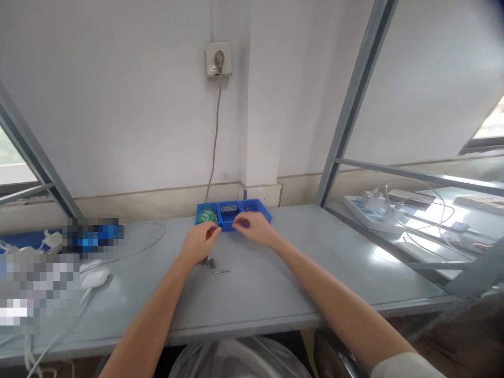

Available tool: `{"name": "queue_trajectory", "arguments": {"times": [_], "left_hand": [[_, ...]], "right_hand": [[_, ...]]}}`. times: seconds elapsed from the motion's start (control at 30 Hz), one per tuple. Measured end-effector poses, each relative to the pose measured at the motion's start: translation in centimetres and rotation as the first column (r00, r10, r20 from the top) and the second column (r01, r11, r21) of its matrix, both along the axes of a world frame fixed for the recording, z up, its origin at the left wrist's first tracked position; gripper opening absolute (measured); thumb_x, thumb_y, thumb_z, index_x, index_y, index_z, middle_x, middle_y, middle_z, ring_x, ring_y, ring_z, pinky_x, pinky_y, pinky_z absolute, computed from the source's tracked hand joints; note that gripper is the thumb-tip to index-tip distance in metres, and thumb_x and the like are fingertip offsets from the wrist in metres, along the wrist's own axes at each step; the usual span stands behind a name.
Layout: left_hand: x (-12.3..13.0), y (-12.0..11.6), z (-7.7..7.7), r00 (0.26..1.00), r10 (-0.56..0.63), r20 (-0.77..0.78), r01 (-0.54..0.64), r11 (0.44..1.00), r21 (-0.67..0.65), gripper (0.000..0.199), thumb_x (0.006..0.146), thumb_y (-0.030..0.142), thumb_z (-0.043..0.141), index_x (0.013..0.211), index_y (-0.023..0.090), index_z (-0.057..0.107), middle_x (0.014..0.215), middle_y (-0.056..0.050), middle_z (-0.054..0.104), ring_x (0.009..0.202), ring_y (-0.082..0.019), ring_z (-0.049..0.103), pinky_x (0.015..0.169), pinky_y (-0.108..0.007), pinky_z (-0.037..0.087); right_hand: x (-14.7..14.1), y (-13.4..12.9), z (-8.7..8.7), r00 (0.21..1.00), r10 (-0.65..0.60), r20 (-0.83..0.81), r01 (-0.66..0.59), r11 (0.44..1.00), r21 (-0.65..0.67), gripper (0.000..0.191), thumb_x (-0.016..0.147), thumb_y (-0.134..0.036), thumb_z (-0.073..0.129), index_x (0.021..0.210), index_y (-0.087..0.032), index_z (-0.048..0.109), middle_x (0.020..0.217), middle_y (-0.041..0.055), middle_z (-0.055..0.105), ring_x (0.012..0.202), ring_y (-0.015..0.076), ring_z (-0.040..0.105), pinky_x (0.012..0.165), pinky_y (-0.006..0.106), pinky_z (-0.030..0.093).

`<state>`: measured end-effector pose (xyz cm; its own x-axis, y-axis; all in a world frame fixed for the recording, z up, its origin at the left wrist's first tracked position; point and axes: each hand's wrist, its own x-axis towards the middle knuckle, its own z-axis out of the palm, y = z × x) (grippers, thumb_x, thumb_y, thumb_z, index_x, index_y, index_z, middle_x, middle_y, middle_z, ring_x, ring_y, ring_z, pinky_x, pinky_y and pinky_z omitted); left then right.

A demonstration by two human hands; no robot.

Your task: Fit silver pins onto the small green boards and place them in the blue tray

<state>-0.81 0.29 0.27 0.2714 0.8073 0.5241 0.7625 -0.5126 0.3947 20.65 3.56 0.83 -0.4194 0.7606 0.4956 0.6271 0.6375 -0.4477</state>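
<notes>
A blue three-compartment tray point(226, 227) stands at the back of the grey table, against the wall. Green circuit boards point(207, 215) fill its left compartment, and small dark and silver parts point(228, 209) stand in rows in the middle one. My left hand point(200, 243) is at the tray's front left, fingers curled together; what they hold, if anything, is too small to tell. My right hand point(255, 228) is at the front of the right compartment, thumb and fingertips pinched, contents hidden. Below my left hand lie a short dark cylinder point(212, 263), a thin metal pin point(221, 271) and small metal pieces.
A white adapter point(95, 279) and cables lie on the left of the table point(275, 294), beside a blurred-out area. Metal frame posts point(346, 115) rise at both sides. On the right, a power strip point(372, 212) holds plugs. A cord hangs from the wall socket point(218, 60).
</notes>
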Motion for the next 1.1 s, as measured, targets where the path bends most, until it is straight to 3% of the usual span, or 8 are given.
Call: {"name": "queue_trajectory", "arguments": {"times": [0.07,0.13,0.2,0.27,0.5,0.73,0.93,1.1], "left_hand": [[-0.1,0.2,-0.1,1.0,0.011,-0.005,-0.011,1.0,0.018,0.03,0.093,0.039,0.043,0.084,0.019,0.063,0.074,-0.002,0.065,0.068,-0.016,0.055,0.063,-0.027,0.037],[-0.1,0.3,-0.3,1.0,0.021,-0.012,-0.02,1.0,0.024,0.03,0.093,0.039,0.043,0.083,0.019,0.063,0.074,-0.002,0.065,0.068,-0.016,0.055,0.063,-0.027,0.037],[-0.1,0.3,-0.4,1.0,0.024,-0.013,-0.024,0.999,0.021,0.029,0.092,0.039,0.043,0.082,0.02,0.063,0.074,-0.002,0.064,0.068,-0.016,0.055,0.063,-0.027,0.037],[-0.1,0.3,-0.5,1.0,0.025,-0.008,-0.025,0.999,0.02,0.029,0.092,0.039,0.044,0.082,0.02,0.063,0.074,-0.002,0.064,0.067,-0.016,0.055,0.063,-0.027,0.037],[-0.1,0.3,-0.4,0.999,0.033,-0.002,-0.033,0.999,0.027,0.027,0.092,0.038,0.045,0.082,0.02,0.062,0.074,-0.002,0.065,0.066,-0.015,0.055,0.063,-0.027,0.038],[0.0,0.1,-0.3,0.999,0.018,-0.027,-0.018,1.0,0.001,0.025,0.092,0.036,0.046,0.082,0.02,0.063,0.073,-0.001,0.065,0.066,-0.015,0.055,0.062,-0.026,0.038],[0.0,0.0,-0.1,1.0,0.0,-0.025,-0.001,1.0,-0.02,0.028,0.092,0.037,0.044,0.081,0.019,0.062,0.073,-0.002,0.064,0.067,-0.016,0.055,0.062,-0.026,0.038],[0.1,0.1,-0.2,0.993,-0.116,-0.025,0.115,0.992,-0.051,0.036,0.097,0.037,0.034,0.093,0.02,0.066,0.09,-0.004,0.068,0.083,-0.018,0.06,0.073,-0.028,0.042]], "right_hand": [[-1.7,-1.8,-0.2,0.965,0.245,0.094,-0.241,0.969,-0.051,0.015,0.082,-0.027,0.059,0.09,-0.021,0.07,0.09,0.0023,0.071,0.082,0.0159,0.062,0.075,0.026,0.042],[-3.2,-3.2,-0.8,0.886,0.427,0.178,-0.412,0.904,-0.118,0.02,0.078,-0.034,0.064,0.092,-0.021,0.071,0.094,0.0027,0.071,0.087,0.0176,0.063,0.077,0.027,0.043],[-4.3,-4.1,-1.6,0.817,0.532,0.224,-0.508,0.847,-0.16,0.019,0.075,-0.03,0.066,0.092,-0.021,0.071,0.097,0.0028,0.07,0.089,0.0182,0.063,0.079,0.027,0.044],[-4.9,-4.4,-2.2,0.789,0.566,0.241,-0.54,0.825,-0.167,0.018,0.073,-0.022,0.065,0.09,-0.021,0.071,0.097,0.0025,0.069,0.088,0.0175,0.062,0.079,0.027,0.044],[-4.9,-3.7,-2.8,0.776,0.571,0.269,-0.545,0.821,-0.169,0.025,0.072,-0.008,0.053,0.084,-0.02,0.071,0.087,0.0017,0.068,0.081,0.0152,0.061,0.075,0.025,0.044],[-3.9,-3.3,-2.5,0.828,0.495,0.263,-0.471,0.869,-0.153,0.026,0.066,-0.006,0.055,0.083,-0.02,0.07,0.085,0.0023,0.067,0.073,0.0146,0.058,0.066,0.025,0.042],[-2.3,-2.3,-0.7,0.92,0.374,0.122,-0.372,0.927,-0.035,0.024,0.066,-0.003,0.052,0.08,-0.017,0.066,0.079,0.002,0.059,0.066,0.0119,0.054,0.062,0.024,0.041],[-1.8,-1.5,0.1,0.955,0.252,-0.158,-0.243,0.967,0.071,0.02,0.071,-0.005,0.051,0.08,-0.019,0.064,0.079,0.0016,0.058,0.069,0.0125,0.055,0.063,0.025,0.043]]}}
